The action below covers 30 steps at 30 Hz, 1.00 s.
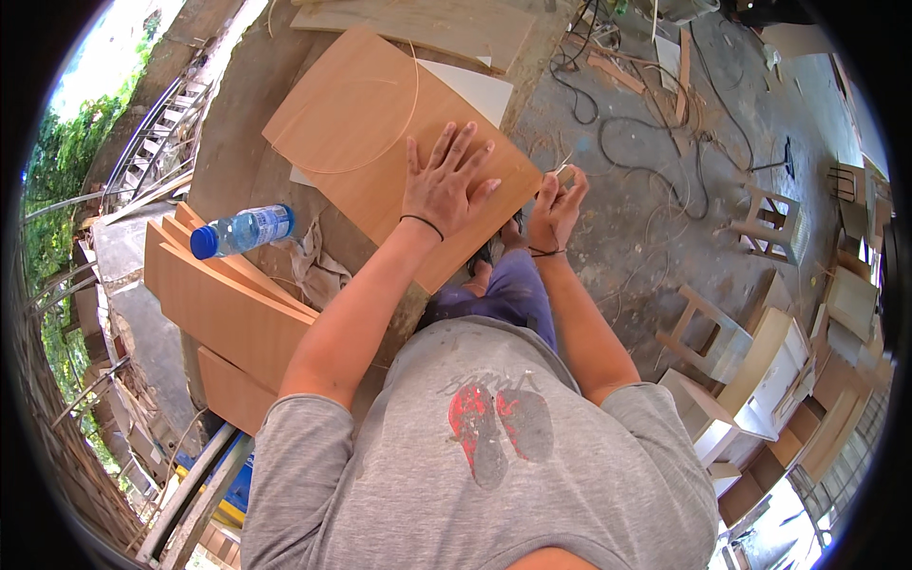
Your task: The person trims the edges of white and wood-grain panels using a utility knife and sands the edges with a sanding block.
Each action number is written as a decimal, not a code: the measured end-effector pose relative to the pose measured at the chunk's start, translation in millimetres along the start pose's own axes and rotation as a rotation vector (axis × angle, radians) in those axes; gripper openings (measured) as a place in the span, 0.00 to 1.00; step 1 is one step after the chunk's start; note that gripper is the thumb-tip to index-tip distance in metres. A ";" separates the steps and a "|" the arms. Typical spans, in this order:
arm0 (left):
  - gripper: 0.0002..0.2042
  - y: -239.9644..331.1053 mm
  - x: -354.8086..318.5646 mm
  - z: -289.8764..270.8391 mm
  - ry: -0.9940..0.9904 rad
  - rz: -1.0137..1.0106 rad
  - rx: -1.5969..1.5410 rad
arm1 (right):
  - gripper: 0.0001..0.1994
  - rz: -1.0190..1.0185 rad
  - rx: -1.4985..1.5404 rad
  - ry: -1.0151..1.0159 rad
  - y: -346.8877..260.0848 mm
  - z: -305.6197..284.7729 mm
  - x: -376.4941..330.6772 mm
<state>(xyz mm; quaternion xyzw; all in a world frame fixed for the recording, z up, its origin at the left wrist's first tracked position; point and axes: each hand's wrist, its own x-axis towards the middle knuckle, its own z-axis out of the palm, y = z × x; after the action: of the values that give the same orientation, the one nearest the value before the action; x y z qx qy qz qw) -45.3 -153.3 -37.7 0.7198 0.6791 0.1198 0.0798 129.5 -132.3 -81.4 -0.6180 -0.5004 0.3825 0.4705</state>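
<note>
My left hand (442, 180) lies flat with fingers spread on a brown laminated wooden board (370, 123) that rests on a workbench. My right hand (559, 204) is at the board's right edge, with its fingers closed around a small light-coloured object (565, 174), possibly a strip of edge banding; what it is I cannot tell. A thin loop of banding strip (404, 114) curls over the board's top. A black band sits on each wrist.
A plastic water bottle with a blue cap (242, 231) lies on stacked brown boards (228, 304) at the left. A white panel (480, 87) lies under the board. Black cables (617, 123) trail on the concrete floor. Wooden stools (769, 223) and cabinets (769, 366) stand at the right.
</note>
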 end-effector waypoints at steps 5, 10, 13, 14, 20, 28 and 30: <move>0.26 12.0 16.1 6.1 0.007 -0.044 -0.002 | 0.17 -0.118 -0.039 0.096 20.5 3.5 24.4; 0.24 4.7 48.1 10.7 -0.038 0.144 -0.072 | 0.18 -0.013 0.001 -0.073 -2.4 -10.7 97.7; 0.24 -7.4 52.5 7.8 -0.034 0.290 -0.044 | 0.18 0.001 0.011 -0.132 9.5 -13.1 118.9; 0.24 -6.9 52.0 7.1 -0.023 0.303 -0.030 | 0.18 -0.001 0.013 -0.147 10.9 -13.7 118.6; 0.21 -2.5 53.2 5.8 0.014 0.262 -0.071 | 0.19 -0.100 0.044 -0.076 14.6 -9.0 94.4; 0.20 -3.7 53.0 6.0 0.032 0.253 -0.094 | 0.19 0.003 0.032 -0.108 6.8 -11.2 21.5; 0.20 -3.3 53.2 6.2 0.034 0.249 -0.090 | 0.20 0.025 0.013 -0.129 1.2 -14.5 -1.4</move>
<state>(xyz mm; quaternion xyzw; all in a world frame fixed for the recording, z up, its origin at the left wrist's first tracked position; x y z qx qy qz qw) -44.1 -99.8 -41.2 0.7921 0.5797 0.1712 0.0851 143.3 -136.6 -78.8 -0.5950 -0.5196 0.4308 0.4364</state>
